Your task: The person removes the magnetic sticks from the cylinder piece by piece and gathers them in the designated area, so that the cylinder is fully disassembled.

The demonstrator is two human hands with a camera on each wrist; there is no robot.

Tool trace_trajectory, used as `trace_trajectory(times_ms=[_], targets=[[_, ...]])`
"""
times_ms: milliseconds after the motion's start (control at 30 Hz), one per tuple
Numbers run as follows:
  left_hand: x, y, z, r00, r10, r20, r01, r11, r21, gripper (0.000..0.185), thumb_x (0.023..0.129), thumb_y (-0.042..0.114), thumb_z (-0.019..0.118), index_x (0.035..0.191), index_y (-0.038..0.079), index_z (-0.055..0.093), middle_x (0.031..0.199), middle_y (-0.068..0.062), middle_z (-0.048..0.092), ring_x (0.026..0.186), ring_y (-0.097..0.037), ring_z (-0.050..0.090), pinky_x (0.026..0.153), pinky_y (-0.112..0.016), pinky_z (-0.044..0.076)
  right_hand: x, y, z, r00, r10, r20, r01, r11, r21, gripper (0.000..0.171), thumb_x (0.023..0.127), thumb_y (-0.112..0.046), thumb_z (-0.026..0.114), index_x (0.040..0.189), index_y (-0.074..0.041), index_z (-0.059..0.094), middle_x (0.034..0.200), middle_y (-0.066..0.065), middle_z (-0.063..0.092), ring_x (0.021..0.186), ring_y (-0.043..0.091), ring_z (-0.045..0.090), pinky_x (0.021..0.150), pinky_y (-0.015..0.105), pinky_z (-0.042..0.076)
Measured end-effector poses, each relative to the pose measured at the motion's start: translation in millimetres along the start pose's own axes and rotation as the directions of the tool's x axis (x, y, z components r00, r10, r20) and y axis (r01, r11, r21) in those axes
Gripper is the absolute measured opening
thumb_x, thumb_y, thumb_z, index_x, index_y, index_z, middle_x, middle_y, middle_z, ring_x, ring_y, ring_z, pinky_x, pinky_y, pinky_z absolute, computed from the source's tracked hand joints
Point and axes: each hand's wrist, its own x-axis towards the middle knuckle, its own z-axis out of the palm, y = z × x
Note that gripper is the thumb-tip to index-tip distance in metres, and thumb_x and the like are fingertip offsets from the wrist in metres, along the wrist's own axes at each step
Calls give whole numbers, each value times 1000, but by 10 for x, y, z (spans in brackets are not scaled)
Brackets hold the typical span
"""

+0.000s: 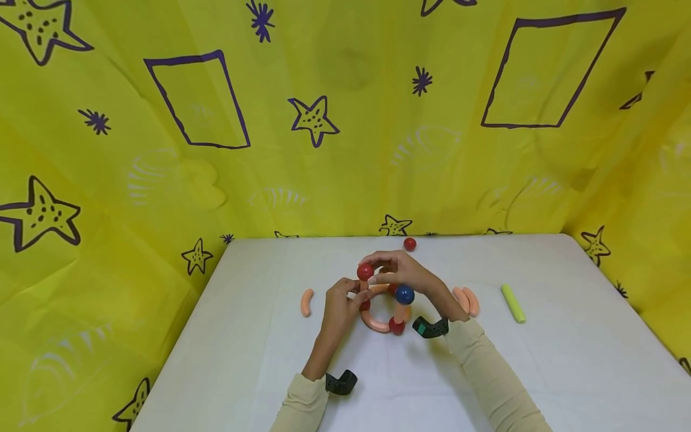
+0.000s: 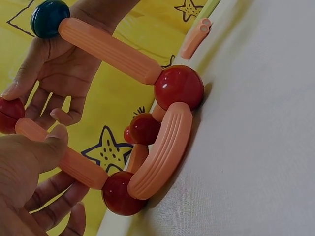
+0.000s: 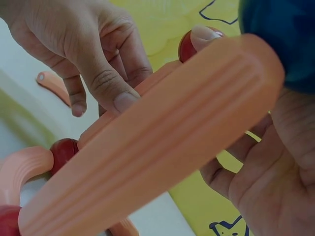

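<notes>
Orange rods and red balls form the frame [image 1: 384, 303] I see mid-table. Left hand [image 1: 339, 306] pinches its left upright rod [image 2: 59, 155]. Right hand [image 1: 402, 271] pinches the top red ball [image 1: 365, 272].

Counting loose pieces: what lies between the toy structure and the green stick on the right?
Two curved orange pieces lie side by side between the structure and the green stick, in the head view.

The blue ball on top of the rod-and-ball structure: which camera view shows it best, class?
The head view: the blue ball shows whole on its upright rod, beside the right hand. The left wrist view catches it at the top corner; the right wrist view shows only a blurred, cropped part.
</notes>
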Motion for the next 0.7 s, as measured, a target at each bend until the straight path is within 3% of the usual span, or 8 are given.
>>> trace_trajectory(times_ms=[100,233,400,533,633,700], targets=[[-1,-3,1,1000,-5,-1,5,1000,-8,9,78,17,70,78,8,68,77,0,59,72,-11,60,53,-17,45,-2,7,1,1000,0,-13,0,1000,-5,32,82,4,59,114,5,55,107,20,59,96,31,56,83,42,46],[3,-6,0,1000,7,-2,-7,1000,-14,8,77,16,71,80,9,70,77,0,60,72,-11,60,53,-17,45,-15,42,-21,994,54,-93,-52,998,31,33,84,-1,59,116,3,54,108,16,59,92,29,60,81,33,48],[6,-5,-8,1000,11,-6,-11,1000,4,9,78,18,70,82,9,71,76,1,60,72,-10,61,53,-18,44,-9,250,-77,965,140,-222,-127,989,75,37,84,-10,62,119,-2,53,107,18,59,87,23,63,79,31,49],[-1,0,-14,1000,-21,13,20,1000,17,15,78,21,69,88,9,71,77,0,61,74,-11,60,57,-19,46,-5,455,-106,906,208,-368,-196,978,70,40,82,-22,65,118,-8,54,108,16,59,87,32,61,80,42,48],[-2,2,-15,998,-43,36,42,998,39,20,80,25,67,91,9,71,78,0,61,76,-11,59,62,-21,48,-8,602,-124,833,245,-496,-255,966,50,43,80,-29,67,118,-12,55,109,12,58,86,40,59,76,48,47],[-2,4,-17,997,-61,45,58,997,52,21,81,26,66,92,9,70,79,1,62,77,-11,58,64,-22,49,-6,697,-139,781,258,-569,-296,955,27,44,79,-31,68,117,-13,55,111,9,57,83,39,60,72,44,49]])
